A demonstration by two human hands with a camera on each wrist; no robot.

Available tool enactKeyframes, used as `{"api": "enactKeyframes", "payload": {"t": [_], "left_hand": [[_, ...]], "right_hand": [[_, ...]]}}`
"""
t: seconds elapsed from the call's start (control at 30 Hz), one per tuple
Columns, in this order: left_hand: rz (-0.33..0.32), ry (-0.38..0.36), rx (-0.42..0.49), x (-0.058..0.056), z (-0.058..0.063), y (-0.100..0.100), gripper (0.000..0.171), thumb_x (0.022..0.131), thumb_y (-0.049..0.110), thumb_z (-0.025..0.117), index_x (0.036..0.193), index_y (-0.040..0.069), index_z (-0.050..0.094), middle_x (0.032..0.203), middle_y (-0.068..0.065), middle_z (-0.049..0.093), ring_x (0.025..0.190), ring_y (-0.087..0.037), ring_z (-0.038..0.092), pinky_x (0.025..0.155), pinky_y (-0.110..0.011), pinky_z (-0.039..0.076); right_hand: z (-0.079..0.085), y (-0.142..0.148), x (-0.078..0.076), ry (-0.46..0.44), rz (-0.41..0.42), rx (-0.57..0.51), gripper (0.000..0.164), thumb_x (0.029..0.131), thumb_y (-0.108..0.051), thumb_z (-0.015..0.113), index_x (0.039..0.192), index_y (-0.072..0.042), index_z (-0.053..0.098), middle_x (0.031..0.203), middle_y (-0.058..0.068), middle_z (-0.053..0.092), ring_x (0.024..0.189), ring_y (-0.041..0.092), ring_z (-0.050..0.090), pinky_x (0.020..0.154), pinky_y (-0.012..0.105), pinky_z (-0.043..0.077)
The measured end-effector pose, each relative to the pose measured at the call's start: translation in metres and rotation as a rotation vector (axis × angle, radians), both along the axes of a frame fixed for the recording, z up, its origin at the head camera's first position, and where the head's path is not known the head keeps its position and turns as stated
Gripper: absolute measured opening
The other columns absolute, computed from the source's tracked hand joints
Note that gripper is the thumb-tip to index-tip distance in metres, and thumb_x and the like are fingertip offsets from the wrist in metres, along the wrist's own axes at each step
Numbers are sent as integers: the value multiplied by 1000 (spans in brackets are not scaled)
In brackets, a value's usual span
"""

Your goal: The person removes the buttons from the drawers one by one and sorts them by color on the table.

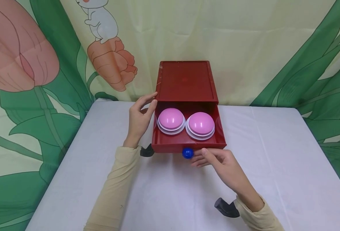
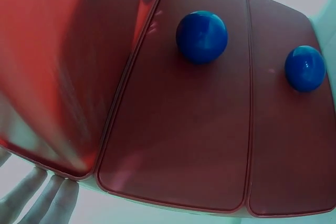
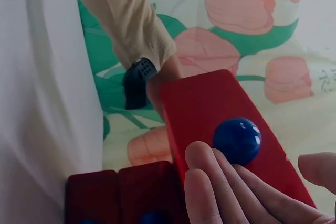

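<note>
Drawer (image 1: 170, 148) open, pink domes (image 1: 171, 118) inside. My right grip (image 1: 221, 162), straight-fingered and unclosed, at the knob (image 1: 188, 153); left grip (image 1: 141, 118), fingers apart, against the cabinet (image 1: 185, 81). Level, gentle force seems best, cabinet braced.

We find the open drawer (image 1: 167, 148) reachable from above, forward of the cabinet (image 1: 187, 81), which roofs its rear. Inside, the left pink dome (image 1: 171, 118) and right pink dome (image 1: 201, 123) occupy most of the width; we note only a narrow strip before the front wall. The left hand's grip (image 1: 140, 118) obstructs the left flank; the right hand's grip (image 1: 217, 163), beside the blue knob (image 1: 188, 153), obstructs the right front. The curtain (image 1: 233, 54) closes the rear. We record passage over the worktop (image 1: 274, 144) right of the cabinet and between the forearms.
</note>
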State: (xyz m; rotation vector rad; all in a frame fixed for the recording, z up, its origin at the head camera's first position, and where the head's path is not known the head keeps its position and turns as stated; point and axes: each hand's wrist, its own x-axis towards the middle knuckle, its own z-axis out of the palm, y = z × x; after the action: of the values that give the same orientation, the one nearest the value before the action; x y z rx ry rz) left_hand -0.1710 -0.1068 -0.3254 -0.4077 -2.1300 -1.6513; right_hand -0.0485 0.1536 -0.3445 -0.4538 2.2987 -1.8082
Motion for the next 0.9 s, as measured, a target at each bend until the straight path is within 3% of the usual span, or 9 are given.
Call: {"api": "enactKeyframes", "payload": {"t": [0.13,0.2,0.47,0.63,0.77,0.9], "left_hand": [[2,2,-6,0,1,0,34,97,10,62,129,0,64,126,-17,65,114,-26,65,86,-26,56],[1,3,-8,1,1,0,33,97,10,62,129,-1,64,126,-18,65,114,-26,65,86,-25,56],[2,3,-10,1,0,0,34,97,11,62,130,0,64,127,-17,65,114,-26,65,89,-42,58],[2,4,-8,0,0,0,34,97,11,62,129,0,64,127,-17,66,114,-26,65,88,-45,57],[1,8,-6,1,1,0,34,97,10,62,129,0,64,126,-17,66,114,-26,65,88,-42,58],[0,11,-13,3,2,0,34,97,11,62,129,0,64,127,-17,66,114,-27,65,87,-30,57]], "right_hand": [[8,4,1,26,-10,2,28,105,-20,49,113,-5,72,96,5,77,88,23,75,89,27,56],[12,6,2,33,-16,8,28,105,-20,49,113,-6,72,96,2,77,88,21,75,89,26,56],[31,13,6,48,-55,65,26,105,-22,50,116,-10,71,95,0,77,87,21,75,91,24,53],[43,15,7,86,-65,53,25,105,-18,51,118,-10,71,95,3,77,86,21,75,90,25,55],[50,17,6,136,-54,22,26,104,-12,51,120,-5,69,96,9,76,85,22,75,88,26,56],[55,21,2,197,-5,-26,25,102,-2,51,121,6,64,97,11,75,84,25,75,81,30,59]]}}
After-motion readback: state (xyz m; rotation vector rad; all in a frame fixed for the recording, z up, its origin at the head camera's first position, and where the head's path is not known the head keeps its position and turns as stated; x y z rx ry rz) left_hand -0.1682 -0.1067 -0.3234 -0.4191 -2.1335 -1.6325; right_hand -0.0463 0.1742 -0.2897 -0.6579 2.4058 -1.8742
